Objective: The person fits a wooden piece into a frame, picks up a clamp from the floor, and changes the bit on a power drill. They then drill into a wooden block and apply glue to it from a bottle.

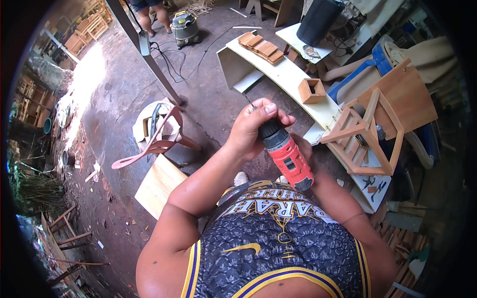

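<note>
A red and black cordless drill [289,161] is held in front of my chest, its thin bit [249,101] pointing up and away to the left. My left hand [254,124] is closed around the black chuck [271,129], thumb and fingers wrapped over it. Behind the drill body is my right hand [304,150], closed at the handle; the drill hides most of its fingers. To the right of the drill, a small wooden frame with slats [367,134] rests on the edge of a long pale bench [298,74].
On the bench sit a wooden box [312,91] and stacked wood pieces [261,48]. Left stands a pinkish plastic chair [159,144] near a pale board [159,186]. A metal post [154,62], cables and a vacuum [185,29] stand farther off. Another person's legs [151,20] show behind.
</note>
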`<control>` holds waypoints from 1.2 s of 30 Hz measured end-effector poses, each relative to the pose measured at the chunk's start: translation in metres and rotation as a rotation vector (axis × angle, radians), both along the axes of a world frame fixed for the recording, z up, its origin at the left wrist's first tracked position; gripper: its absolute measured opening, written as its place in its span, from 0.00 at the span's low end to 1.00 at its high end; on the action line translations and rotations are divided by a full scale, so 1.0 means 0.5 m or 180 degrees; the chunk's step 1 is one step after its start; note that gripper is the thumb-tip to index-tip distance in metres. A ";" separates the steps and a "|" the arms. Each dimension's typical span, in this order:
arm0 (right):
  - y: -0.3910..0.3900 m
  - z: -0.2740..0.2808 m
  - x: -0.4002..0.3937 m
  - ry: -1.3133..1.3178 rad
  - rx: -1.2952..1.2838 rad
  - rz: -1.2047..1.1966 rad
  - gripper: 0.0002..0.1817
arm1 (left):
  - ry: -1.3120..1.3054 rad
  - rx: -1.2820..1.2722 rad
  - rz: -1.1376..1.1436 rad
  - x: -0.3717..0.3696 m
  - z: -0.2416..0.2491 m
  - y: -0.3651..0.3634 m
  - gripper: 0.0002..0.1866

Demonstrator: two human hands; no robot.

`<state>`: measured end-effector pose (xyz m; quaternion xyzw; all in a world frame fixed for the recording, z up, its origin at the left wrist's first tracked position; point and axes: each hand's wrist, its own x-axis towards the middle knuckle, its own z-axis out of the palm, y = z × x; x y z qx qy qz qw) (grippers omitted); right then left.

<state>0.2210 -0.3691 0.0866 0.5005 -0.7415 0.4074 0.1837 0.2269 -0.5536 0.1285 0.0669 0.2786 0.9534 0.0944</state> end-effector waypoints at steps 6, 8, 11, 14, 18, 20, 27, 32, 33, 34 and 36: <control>-0.003 -0.049 0.038 -0.1726 0.0634 -0.0079 0.16 | 0.0410 0.0606 -0.0039 -0.010 -0.002 0.017 0.10; 0.003 -0.007 0.041 -0.2166 0.0593 0.0272 0.15 | 0.0341 0.0533 0.0161 -0.009 0.004 0.016 0.10; -0.010 0.088 -0.033 -0.5753 -0.0786 -0.0299 0.22 | 0.0250 -0.0221 0.0747 -0.003 0.001 0.015 0.11; 0.099 0.034 -0.082 -0.2900 -0.0579 0.0304 0.34 | 0.0141 -0.0403 0.1109 -0.007 0.005 0.005 0.10; -0.012 0.145 -0.014 -0.2333 0.0705 -0.0224 0.39 | 0.0596 -0.1347 0.1405 0.001 -0.001 0.030 0.09; -0.044 0.131 -0.013 -0.1527 0.0803 -0.0480 0.34 | 0.1204 -0.2203 0.1564 0.008 0.005 0.047 0.10; -0.051 0.054 -0.007 -0.2313 0.0057 -0.0116 0.23 | 0.1830 -0.3964 0.1079 0.027 0.014 0.037 0.19; -0.056 0.022 0.000 -0.2484 -0.0228 0.0102 0.26 | 0.2019 -0.3799 0.0606 0.021 0.001 0.012 0.17; -0.060 0.016 0.001 -0.2417 -0.0251 0.0211 0.26 | 0.2108 -0.3643 0.0418 0.022 -0.001 0.010 0.16; -0.056 0.015 0.005 -0.2414 -0.0282 0.0137 0.26 | 0.2234 -0.3759 0.0366 0.024 0.001 0.008 0.16; -0.054 0.023 0.014 -0.1845 -0.0441 0.0516 0.22 | 0.2410 -0.3849 0.0225 0.029 0.008 0.004 0.16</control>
